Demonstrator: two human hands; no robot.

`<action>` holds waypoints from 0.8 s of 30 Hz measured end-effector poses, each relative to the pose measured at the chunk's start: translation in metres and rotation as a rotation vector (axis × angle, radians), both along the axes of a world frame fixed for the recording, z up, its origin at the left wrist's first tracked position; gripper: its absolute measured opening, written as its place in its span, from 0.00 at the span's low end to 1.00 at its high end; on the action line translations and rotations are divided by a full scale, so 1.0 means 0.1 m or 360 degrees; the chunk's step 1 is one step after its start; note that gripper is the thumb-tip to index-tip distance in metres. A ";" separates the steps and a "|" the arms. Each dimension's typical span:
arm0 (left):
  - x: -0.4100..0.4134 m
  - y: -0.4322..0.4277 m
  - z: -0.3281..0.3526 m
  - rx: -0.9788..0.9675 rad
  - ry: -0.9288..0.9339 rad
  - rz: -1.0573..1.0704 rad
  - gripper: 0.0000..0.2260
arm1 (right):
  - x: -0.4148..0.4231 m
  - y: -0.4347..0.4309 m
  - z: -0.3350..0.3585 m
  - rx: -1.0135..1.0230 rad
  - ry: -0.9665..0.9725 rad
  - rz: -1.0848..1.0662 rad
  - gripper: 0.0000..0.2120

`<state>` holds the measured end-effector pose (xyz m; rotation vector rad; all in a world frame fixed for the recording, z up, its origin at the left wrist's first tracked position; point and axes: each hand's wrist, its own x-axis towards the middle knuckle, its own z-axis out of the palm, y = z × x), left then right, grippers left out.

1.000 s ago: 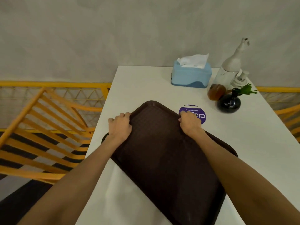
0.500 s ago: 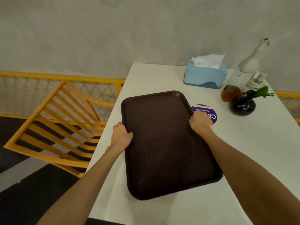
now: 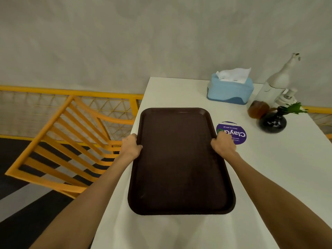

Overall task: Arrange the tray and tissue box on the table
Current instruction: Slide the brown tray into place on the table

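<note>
We're squaring tray [image 3: 181, 160] mid-frame, left hand [image 3: 130, 147] and right hand [image 3: 222, 145] clamping its long edges. Next, guessing: letting go, reaching upper right for tissue box [image 3: 230, 90].

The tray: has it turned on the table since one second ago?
Yes. The tray was skewed across the purple sticker; now it lies beside the sticker, its long sides along the table's left edge.
</note>
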<state>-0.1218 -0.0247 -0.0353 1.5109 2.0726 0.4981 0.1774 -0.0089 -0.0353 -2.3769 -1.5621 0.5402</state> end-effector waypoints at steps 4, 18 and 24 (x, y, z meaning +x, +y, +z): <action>-0.16 0.10 0.05 0.0014 -0.0087 -0.0061 0.16 | -0.16 0.00 0.00 -0.0001 -0.0017 -0.0038 0.15; -0.43 0.32 0.03 0.0052 -0.0070 -0.0282 0.16 | -0.44 -0.02 -0.05 0.0015 -0.0051 -0.0249 0.12; -0.44 0.33 -0.01 0.0048 -0.0127 -0.0318 0.18 | -0.47 -0.03 -0.05 0.0023 -0.0041 -0.0281 0.11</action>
